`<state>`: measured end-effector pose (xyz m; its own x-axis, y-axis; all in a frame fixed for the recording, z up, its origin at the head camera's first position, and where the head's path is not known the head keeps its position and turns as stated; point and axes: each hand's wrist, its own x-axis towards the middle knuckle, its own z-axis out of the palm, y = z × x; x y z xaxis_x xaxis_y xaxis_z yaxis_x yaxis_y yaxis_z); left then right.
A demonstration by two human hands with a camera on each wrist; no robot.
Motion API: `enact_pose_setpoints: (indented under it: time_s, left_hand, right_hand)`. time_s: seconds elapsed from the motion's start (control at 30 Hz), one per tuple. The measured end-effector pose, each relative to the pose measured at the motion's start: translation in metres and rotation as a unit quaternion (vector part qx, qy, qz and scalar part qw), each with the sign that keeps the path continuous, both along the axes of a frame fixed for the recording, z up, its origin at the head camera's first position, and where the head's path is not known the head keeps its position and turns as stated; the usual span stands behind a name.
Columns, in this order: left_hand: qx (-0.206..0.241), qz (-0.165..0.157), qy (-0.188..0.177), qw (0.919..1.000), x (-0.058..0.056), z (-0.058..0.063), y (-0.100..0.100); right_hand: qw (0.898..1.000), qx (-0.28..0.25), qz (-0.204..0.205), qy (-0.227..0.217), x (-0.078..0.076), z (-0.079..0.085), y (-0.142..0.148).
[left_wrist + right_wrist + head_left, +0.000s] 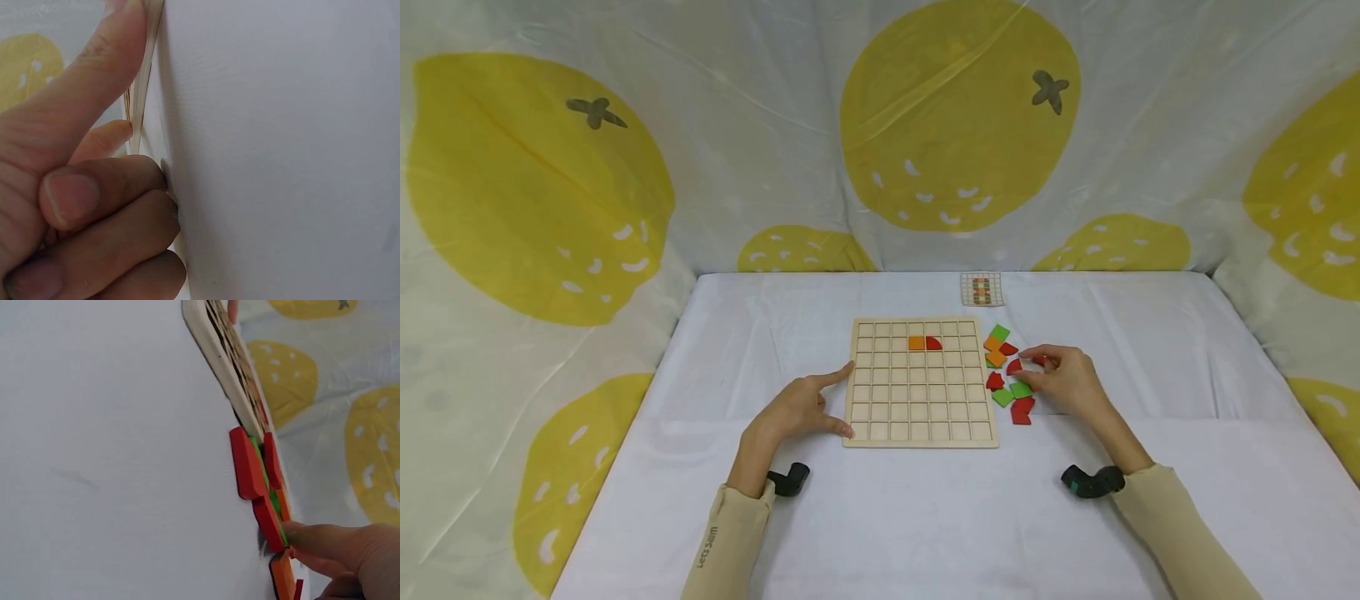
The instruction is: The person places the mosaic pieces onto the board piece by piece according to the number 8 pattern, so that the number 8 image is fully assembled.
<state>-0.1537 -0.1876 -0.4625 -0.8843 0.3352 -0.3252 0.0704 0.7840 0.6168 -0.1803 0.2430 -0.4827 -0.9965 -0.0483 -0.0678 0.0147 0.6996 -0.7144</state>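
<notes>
A square wooden grid board (922,444) lies on the white-covered table. An orange square (917,343) and a red quarter-circle piece (933,343) sit side by side in its upper cells. My left hand (797,408) touches the board's left edge with thumb and index finger spread apart; its other fingers curl under, as the left wrist view shows. Right of the board, my right hand (1063,379) pinches a red quarter-circle piece (1014,367) between thumb and index fingertips, among loose pieces. Close by lie green pieces (1021,389) and red pieces (1022,411).
A small printed pattern card (982,290) lies beyond the board, near the table's back edge. More orange pieces (996,358) and a green piece (1000,332) are heaped along the board's right side. A lemon-print cloth (760,125) hangs behind and at both sides.
</notes>
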Motion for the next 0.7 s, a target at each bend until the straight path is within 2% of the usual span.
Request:
enact_pose_setpoints:
  time_s: [0.23, 0.5, 0.7]
  left_hand:
    - [0.000, 0.000, 0.001, 1.0000, 0.000, 0.000, 0.000]
    - [0.001, -0.003, 0.003, 1.0000, 0.001, 0.000, 0.000]
    - [-0.002, -0.003, 0.004, 1.0000, 0.000, -0.001, 0.000]
  right_hand:
    - [0.999, -0.012, 0.040, -0.031, -0.007, 0.002, 0.005]
    - [0.999, -0.004, 0.045, -0.020, -0.010, 0.002, 0.005]
    - [0.999, -0.024, 0.045, 0.003, -0.013, 0.009, -0.011]
